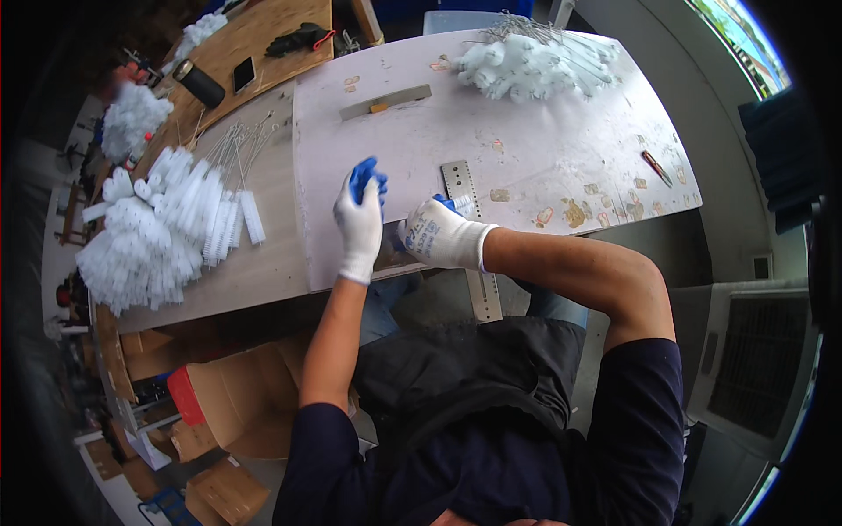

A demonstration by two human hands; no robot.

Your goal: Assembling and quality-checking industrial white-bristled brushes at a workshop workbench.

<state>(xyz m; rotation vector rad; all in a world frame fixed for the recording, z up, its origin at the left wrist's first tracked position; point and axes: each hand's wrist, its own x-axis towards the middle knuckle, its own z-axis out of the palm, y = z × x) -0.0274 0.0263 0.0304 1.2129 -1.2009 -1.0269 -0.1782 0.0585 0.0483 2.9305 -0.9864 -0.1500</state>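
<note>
Both my hands wear white gloves with blue palms and work at the near edge of a pale pink tabletop (544, 149). My left hand (360, 223) is seen from the back, its blue fingertips curled forward; whether it holds anything is hidden. My right hand (438, 235) is closed on a small white brush (464, 204) whose tip shows by the thumb. It rests against a perforated metal strip (460, 181) that runs off the table edge toward me. The two hands are almost touching.
A large heap of white wire-stemmed brushes (162, 228) lies on the wooden bench at left, another heap (526, 63) at the far side. A grey bar (386, 101), a red-handled tool (656, 167), a phone (244, 74), cardboard boxes (237, 403) and a white unit (745, 368) surround me.
</note>
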